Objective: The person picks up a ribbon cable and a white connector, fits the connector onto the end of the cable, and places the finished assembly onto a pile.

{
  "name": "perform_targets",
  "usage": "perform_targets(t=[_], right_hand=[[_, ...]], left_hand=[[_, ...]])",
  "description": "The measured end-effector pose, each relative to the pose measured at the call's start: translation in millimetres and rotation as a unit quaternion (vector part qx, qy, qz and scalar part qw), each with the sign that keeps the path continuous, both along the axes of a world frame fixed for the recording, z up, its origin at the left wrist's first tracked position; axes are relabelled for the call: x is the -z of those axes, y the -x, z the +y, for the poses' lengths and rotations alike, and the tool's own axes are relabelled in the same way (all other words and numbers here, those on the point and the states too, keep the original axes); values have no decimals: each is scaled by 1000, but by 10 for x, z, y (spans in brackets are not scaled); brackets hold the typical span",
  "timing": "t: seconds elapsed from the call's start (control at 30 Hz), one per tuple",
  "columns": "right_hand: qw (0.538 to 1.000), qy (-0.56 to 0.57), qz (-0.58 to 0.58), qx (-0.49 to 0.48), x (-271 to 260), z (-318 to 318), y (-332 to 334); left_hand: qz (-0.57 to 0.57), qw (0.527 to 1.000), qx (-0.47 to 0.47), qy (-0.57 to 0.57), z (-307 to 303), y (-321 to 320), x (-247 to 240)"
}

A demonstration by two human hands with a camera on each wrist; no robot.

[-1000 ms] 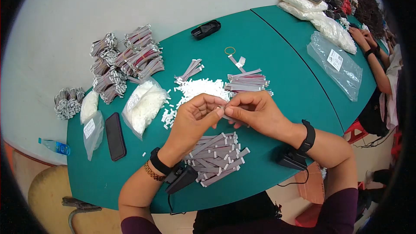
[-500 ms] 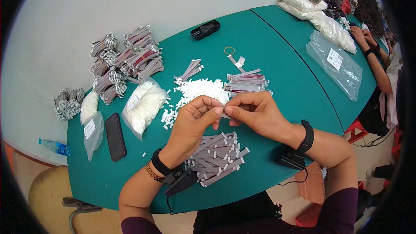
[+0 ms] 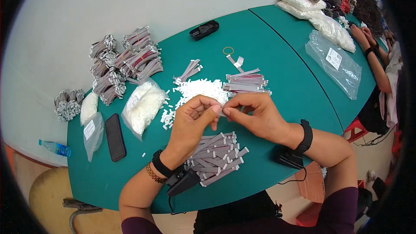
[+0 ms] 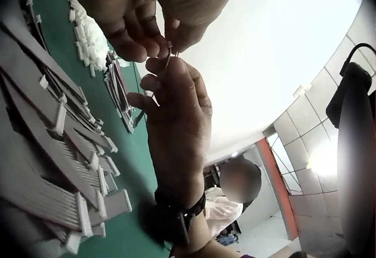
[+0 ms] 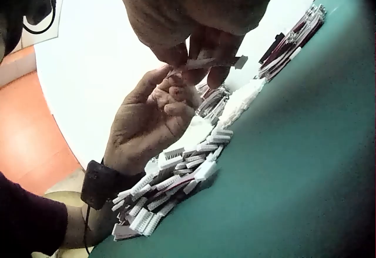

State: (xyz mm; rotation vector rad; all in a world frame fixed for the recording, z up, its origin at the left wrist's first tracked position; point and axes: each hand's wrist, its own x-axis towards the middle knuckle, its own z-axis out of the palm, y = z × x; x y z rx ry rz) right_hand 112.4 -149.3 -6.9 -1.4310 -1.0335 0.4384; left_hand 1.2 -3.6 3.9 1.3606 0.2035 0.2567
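My left hand (image 3: 193, 123) and right hand (image 3: 258, 119) meet fingertip to fingertip above the table, in front of a pile of small white connector housings (image 3: 201, 90). In the right wrist view, the right hand's fingers grip a short grey ribbon cable (image 5: 202, 63) with a white connector (image 5: 239, 62) at its outer end. The left thumb and index finger pinch at its other end, largely hidden by the fingertips. Below the hands lies a heap of loose grey ribbon cables (image 3: 216, 160) with white ends.
Another stack of cables (image 3: 247, 82) lies beyond the right hand, near a rubber band (image 3: 228, 50). Left are a bag of white pieces (image 3: 144, 108), a phone (image 3: 115, 137) and cable bundles (image 3: 141, 56). A black case (image 3: 204, 30) sits at the back; another person's hands (image 3: 363, 34) work far right.
Both hands stay together at nearly the same place. The fingertips shift slightly around the cable end, and less of the cable shows below them in the head view.
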Motion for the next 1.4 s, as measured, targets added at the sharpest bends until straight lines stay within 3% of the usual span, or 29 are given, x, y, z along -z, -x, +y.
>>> perform_targets(t=[0.17,0.37,0.87,1.4], right_hand=[[1000,-7,-10,10,0,12,11],[998,-8,59,1,7,20,17],[995,-7,103,-14,10,23,-33],[995,-6,100,-7,16,26,-13]], left_hand=[[-4,1000,-8,-5,-33,9,18],[25,997,-6,74,-47,9,9],[40,998,48,12,44,-1,56],[15,1000,20,0,18,-10,23]])
